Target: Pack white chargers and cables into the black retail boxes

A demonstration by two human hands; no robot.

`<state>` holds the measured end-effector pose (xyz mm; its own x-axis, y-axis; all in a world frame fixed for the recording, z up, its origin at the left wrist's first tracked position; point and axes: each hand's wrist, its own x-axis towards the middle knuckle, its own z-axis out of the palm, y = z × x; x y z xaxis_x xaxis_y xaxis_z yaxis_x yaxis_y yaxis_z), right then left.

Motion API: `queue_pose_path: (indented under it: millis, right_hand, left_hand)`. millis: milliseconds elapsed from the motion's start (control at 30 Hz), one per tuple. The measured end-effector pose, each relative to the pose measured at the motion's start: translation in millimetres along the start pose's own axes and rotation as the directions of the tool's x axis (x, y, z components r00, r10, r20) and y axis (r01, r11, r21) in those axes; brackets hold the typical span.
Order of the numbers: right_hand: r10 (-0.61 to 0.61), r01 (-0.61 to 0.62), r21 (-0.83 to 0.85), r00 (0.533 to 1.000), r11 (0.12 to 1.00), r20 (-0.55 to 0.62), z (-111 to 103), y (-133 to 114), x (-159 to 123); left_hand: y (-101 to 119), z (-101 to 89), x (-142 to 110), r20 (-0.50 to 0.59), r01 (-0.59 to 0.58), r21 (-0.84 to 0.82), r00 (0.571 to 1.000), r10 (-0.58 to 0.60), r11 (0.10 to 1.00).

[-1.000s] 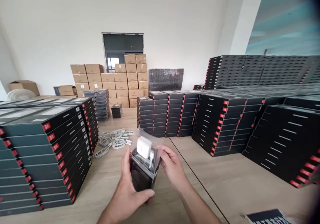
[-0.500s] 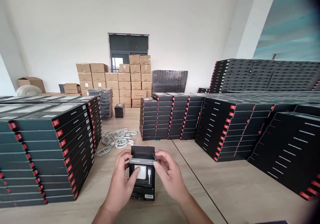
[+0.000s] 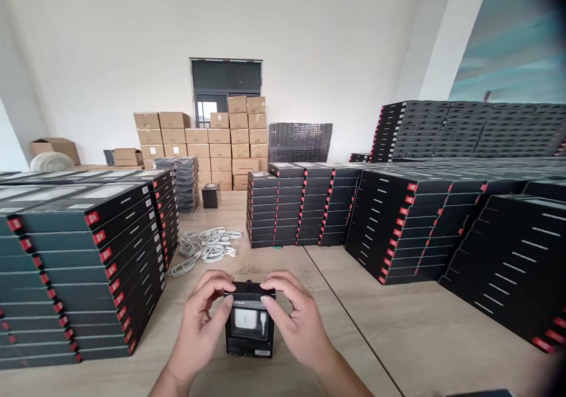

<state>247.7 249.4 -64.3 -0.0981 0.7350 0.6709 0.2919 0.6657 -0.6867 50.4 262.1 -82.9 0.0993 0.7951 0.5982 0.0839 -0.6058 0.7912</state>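
A small black retail box (image 3: 248,326) with a clear window showing a white charger and cable stands upright on the wooden table (image 3: 398,326), close in front of me. My left hand (image 3: 198,326) grips its left side, fingers curled over the top edge. My right hand (image 3: 294,320) holds the right side, with fingertips pressing on the folded-down top flap. The flap lies nearly flat on the box.
Tall stacks of black boxes with red tabs stand at the left (image 3: 88,267), centre (image 3: 292,208) and right (image 3: 486,232). A pile of white cables (image 3: 203,248) lies on the table beyond the box. Cardboard cartons (image 3: 207,143) stand stacked against the far wall.
The white charger in its clear tray went down into the black box, the box lowered to the table, and the raised top flap has been folded down by both hands.
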Motion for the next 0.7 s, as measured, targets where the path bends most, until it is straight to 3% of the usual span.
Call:
queue_pose_path:
  millis: [167, 433, 500, 567, 633, 700]
  right_hand:
    - [0.028, -0.029, 0.022, 1.0, 0.999, 0.01, -2, 0, 3]
    - [0.056, -0.072, 0.065, 0.972, 0.995, 0.227, -18, 2, 4]
    - [0.115, -0.132, 0.096, 0.979, 0.987, 0.166, -16, 9, 5]
    - [0.216, -0.218, 0.169, 0.976, 0.961, 0.031, -13, 21, 6]
    - [0.365, -0.32, 0.308, 0.926, 0.896, -0.1, -14, 35, 7]
    - [0.484, -0.377, 0.447, 0.861, 0.811, -0.154, -16, 46, 7]
  left_hand:
    - [2, -1.9, 1, 0.016, -0.004, 0.056, 1.0, 0.003, 0.998]
    - [-4, -3.7, -2, 0.035, -0.024, 0.074, 0.999, 0.021, 0.997]
    - [-8, -0.3, -3, 0.043, 0.0, 0.027, 0.999, -0.001, 1.0]
    - [-13, 5.1, -4, 0.067, 0.077, -0.066, 0.995, -0.073, 0.995]
    - [-19, 11.1, -6, 0.117, 0.194, -0.163, 0.977, -0.176, 0.967]
    - [-23, 16.2, -7, 0.176, 0.296, -0.214, 0.949, -0.261, 0.931]
